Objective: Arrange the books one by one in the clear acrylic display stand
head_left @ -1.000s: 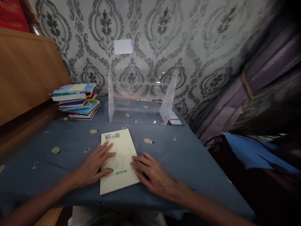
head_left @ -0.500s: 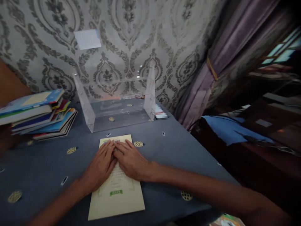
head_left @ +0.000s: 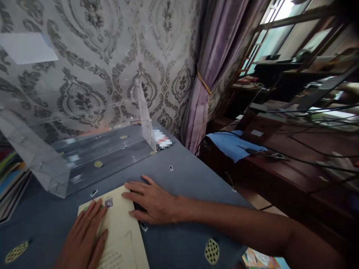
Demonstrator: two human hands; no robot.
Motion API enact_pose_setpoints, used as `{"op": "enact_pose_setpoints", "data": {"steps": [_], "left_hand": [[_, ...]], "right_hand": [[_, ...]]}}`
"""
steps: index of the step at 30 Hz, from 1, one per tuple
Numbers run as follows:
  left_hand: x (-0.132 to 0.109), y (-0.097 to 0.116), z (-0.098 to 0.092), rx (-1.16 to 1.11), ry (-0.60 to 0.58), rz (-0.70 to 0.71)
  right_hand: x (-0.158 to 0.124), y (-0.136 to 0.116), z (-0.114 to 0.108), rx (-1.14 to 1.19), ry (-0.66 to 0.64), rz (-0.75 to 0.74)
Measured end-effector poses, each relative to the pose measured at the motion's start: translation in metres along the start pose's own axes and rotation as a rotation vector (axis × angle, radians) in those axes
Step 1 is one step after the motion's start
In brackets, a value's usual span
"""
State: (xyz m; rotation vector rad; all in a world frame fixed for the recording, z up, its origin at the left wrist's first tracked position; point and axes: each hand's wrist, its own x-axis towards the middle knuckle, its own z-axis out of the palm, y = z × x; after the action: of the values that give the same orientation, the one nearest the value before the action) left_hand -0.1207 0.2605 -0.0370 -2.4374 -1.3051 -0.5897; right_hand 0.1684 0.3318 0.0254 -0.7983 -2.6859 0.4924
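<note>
Head view shows the left hand (head_left: 86, 231) spread flat on the cover of a pale-yellow book (head_left: 120, 224), its fingers loosely extended and clasping nothing. The right hand (head_left: 153, 203) is likewise unclenched, fingertips resting at the book's upper right edge. The book lies beneath and between the hands, flat on the table, a printed QR code (head_left: 109, 202) showing just right of the left fingertips; its lower end runs out of view.

Handling seems under way rather than finished: the book appears closed and squarely under the palms, but neither lifted nor gripped.

Just ahead of the hands and to their left stands a clear acrylic rack (head_left: 146, 119), the nearest obstacle to any forward reach. A pixelated item sits beyond the right hand, beside the rack. Far left of the grip is a stack of books (head_left: 12, 190), cut off by the frame. Around the hands spreads a blue-grey pineapple-print tablecloth (head_left: 190, 201). Well off to the right are a purple curtain (head_left: 215, 41), a blue cloth (head_left: 228, 145) and tangled cables.
</note>
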Motion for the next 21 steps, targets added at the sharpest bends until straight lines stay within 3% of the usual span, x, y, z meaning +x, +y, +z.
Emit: {"op": "enact_pose_setpoints", "data": {"steps": [5, 12, 17, 21], "left_hand": [[0.008, -0.010, 0.004, 0.020, -0.057, 0.087], [0.061, 0.003, -0.004, -0.050, -0.059, 0.193], [0.073, 0.011, -0.008, -0.083, -0.084, 0.173], [0.073, 0.017, -0.022, -0.169, -0.225, 0.112]], "right_hand": [[0.002, 0.003, 0.003, -0.005, 0.018, -0.047], [0.000, 0.004, 0.000, 0.038, 0.032, -0.039], [0.001, 0.007, 0.005, 0.078, 0.042, -0.024], [0.002, 0.010, 0.012, 0.118, 0.058, -0.013]]}}
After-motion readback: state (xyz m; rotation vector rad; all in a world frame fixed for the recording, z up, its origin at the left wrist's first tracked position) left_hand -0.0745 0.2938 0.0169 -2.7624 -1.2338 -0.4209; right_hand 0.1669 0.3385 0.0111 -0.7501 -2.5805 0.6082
